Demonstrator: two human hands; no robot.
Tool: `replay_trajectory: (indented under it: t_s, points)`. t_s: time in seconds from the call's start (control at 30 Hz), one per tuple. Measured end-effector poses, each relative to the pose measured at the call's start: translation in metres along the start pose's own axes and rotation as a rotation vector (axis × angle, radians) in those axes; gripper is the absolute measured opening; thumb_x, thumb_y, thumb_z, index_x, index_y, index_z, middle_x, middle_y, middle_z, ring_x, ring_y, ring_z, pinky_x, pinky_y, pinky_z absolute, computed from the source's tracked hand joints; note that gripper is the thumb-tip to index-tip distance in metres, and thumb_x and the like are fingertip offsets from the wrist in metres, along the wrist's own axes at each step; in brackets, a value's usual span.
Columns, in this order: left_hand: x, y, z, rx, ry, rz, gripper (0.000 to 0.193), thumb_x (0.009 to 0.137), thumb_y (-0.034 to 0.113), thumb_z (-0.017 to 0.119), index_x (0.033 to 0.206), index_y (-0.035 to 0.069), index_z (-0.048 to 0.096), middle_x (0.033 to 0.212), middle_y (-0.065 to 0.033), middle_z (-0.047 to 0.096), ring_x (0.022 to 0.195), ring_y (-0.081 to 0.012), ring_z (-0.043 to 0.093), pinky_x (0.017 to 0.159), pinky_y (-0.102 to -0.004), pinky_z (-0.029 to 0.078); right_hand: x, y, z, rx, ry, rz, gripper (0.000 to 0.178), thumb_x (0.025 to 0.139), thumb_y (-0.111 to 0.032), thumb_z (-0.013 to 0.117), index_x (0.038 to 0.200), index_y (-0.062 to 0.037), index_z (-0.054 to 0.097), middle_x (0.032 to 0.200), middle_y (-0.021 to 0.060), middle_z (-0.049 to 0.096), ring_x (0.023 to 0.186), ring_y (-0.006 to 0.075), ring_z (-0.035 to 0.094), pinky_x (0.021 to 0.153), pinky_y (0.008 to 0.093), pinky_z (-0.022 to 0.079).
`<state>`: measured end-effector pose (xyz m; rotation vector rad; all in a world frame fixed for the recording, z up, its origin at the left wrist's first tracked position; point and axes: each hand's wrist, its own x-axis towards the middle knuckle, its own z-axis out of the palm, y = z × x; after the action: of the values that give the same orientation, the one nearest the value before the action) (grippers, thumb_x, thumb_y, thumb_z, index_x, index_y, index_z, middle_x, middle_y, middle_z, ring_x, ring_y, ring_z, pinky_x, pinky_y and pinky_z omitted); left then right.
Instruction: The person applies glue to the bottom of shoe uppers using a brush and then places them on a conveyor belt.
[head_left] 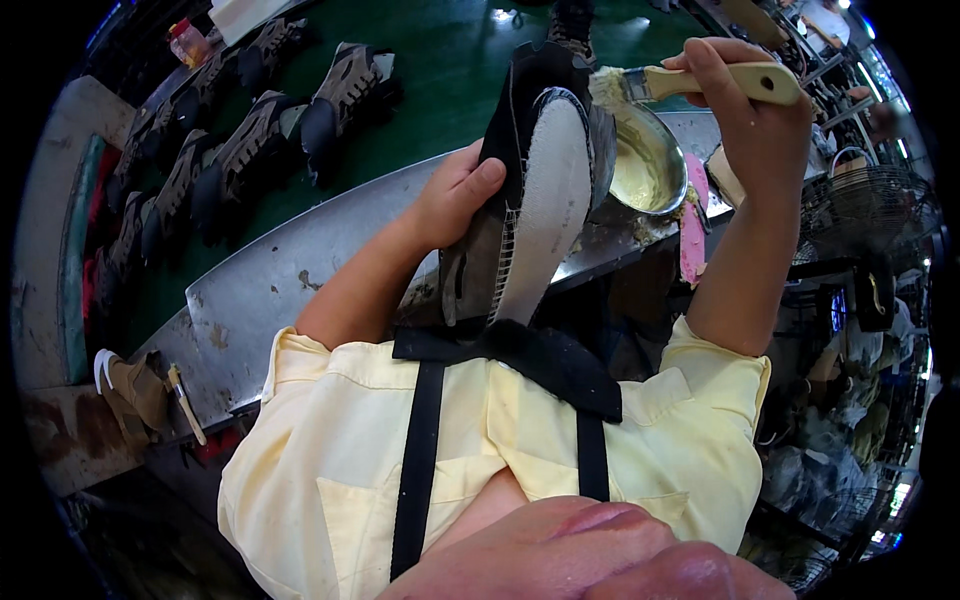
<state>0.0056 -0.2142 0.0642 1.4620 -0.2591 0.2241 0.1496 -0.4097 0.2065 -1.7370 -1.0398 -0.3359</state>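
My left hand [458, 198] grips a dark shoe upper [505, 140] by its side, thumb toward me. The upper is turned so its pale underside [553, 180] faces up, with stitching along one edge. In my right hand [748, 115] is a flat paintbrush [655, 82] with a light wooden handle. Its cream-coated bristles are beside the far right edge of the upper; whether they touch it I cannot tell. Below the brush a metal bowl [682, 190] holds a creamy, glue-like liquid, partly hidden by the upper.
Several grey-brown shoe uppers [250, 140] stand on a green surface [420, 110] beyond the metal ledge [270, 265]. A pink strip [692, 235] lies right of the bowl. At left are a tan shoe [135, 395] and another brush [187, 405]. A wire fan guard [850, 215] stands at right.
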Motion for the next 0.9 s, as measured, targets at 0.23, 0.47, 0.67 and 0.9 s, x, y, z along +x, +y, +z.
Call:
replay_trajectory:
  t_s: [0.23,0.47,0.67,0.9]
  points:
    - [-0.001,-0.002,-0.002,0.012,0.032,-0.02,0.06,0.089,0.051,0.045,0.116,-0.001,0.047,0.106,-0.0055,0.054,0.096,-0.0111,0.047,0.087,-0.0256,0.037,-0.02,0.027,0.013,0.238,0.078,-0.053,0.018,0.082,-0.023,0.066,0.085,-0.0048,0.068,0.077,0.0058,0.068,0.071,0.0107,0.065,0.063,0.0223,0.054]
    - [0.001,0.001,0.0,0.039,0.004,-0.021,0.06,0.089,0.051,0.045,0.117,-0.001,0.047,0.106,-0.0056,0.054,0.097,-0.0109,0.047,0.088,-0.0256,0.037,-0.019,0.026,0.012,0.138,0.12,-0.062,0.019,0.082,-0.022,0.066,0.086,-0.0039,0.068,0.078,0.007,0.069,0.073,0.0125,0.066,0.063,0.0232,0.054]
    - [-0.001,-0.004,-0.002,-0.056,0.01,0.009,0.061,0.088,0.051,0.045,0.119,-0.002,0.046,0.109,-0.0063,0.054,0.098,-0.0117,0.048,0.089,-0.0257,0.036,-0.01,0.031,0.037,0.385,0.146,-0.226,0.021,0.086,-0.017,0.06,0.088,0.0035,0.064,0.081,0.013,0.067,0.077,0.0168,0.065,0.066,0.0271,0.055]
    - [-0.004,-0.001,-0.003,-0.029,0.016,0.021,0.064,0.088,0.053,0.045,0.121,-0.002,0.045,0.11,-0.0063,0.054,0.099,-0.0117,0.047,0.089,-0.0256,0.036,-0.027,0.021,0.02,0.223,0.308,0.048,0.021,0.084,-0.021,0.063,0.086,0.0004,0.067,0.076,0.0089,0.068,0.069,0.0127,0.066,0.059,0.0234,0.055]
